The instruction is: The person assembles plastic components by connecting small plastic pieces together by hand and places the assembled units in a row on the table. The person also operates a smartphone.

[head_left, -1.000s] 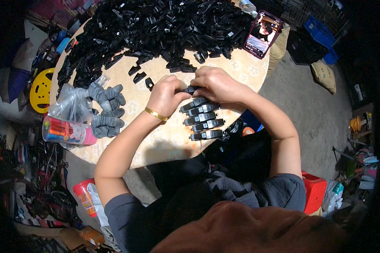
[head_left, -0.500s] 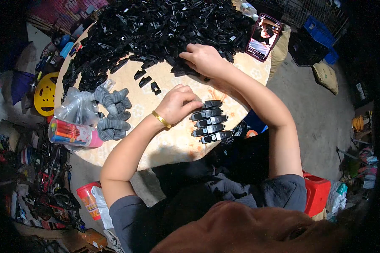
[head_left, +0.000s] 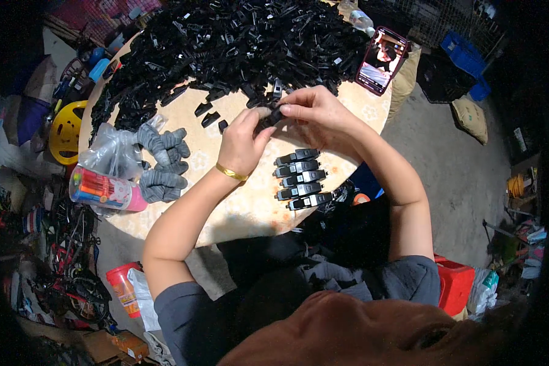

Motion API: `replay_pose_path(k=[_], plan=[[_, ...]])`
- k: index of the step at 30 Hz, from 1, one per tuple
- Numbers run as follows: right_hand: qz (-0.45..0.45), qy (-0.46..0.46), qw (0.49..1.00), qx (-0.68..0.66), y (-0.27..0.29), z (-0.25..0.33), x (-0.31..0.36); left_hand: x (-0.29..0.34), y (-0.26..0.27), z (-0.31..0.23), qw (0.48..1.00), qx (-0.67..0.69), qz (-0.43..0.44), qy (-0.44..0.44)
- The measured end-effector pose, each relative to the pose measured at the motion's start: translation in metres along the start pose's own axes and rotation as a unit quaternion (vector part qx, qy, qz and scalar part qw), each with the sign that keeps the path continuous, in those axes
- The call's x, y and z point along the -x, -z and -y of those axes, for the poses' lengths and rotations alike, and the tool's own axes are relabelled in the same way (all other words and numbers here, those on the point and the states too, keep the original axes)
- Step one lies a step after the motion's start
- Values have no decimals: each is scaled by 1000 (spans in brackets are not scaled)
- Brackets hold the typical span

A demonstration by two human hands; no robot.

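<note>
A small dark black plastic piece [head_left: 276, 114] sits between the fingertips of the right hand [head_left: 325, 110], whose thumb and forefinger are pinched closed on it. The left hand [head_left: 240, 141] meets it from the other side, its thumb and forefinger narrowly apart around something dark; whether that is the same piece or a second one, and whether they grip it or only steady it, cannot be told. Half a second ago the right hand was reaching at the near edge of the wide heap of loose black plastic parts [head_left: 226, 49], while the left hand was down by the row; now both have come together just off that edge, so the work seems to have shifted from picking out to handling a piece with both hands. Toward the person from the heap lies a stacked row of five longer black plastic assemblies [head_left: 302, 178], touched by neither hand. Just off the heap's near edge, beside the left hand, lie loose black pieces [head_left: 210, 118]. Crumpled grey cloth gloves [head_left: 162, 185] lie nearer the person than the heap's left end. A lit phone in a dark red case [head_left: 380, 61] stands right of the heap, at the rim of the pale flower-patterned worktop [head_left: 365, 111].
</note>
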State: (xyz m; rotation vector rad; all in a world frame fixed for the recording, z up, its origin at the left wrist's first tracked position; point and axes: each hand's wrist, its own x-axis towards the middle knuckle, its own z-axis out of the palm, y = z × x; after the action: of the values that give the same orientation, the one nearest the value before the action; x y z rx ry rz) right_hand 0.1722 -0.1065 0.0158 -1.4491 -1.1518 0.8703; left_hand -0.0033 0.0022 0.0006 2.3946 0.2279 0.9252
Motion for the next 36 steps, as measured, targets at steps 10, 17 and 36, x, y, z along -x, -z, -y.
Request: replay_pose_path(k=[10,17,36], plan=[[-56,224,851,472,1,-26,-13,7,1,-1,989,-63,133,13],[-65,203,864,457,7,-16,6,6,2,-2,987,-108,112,46],[-31,218,888,404,-4,-4,27,4,0,5,988,-82,113,60]])
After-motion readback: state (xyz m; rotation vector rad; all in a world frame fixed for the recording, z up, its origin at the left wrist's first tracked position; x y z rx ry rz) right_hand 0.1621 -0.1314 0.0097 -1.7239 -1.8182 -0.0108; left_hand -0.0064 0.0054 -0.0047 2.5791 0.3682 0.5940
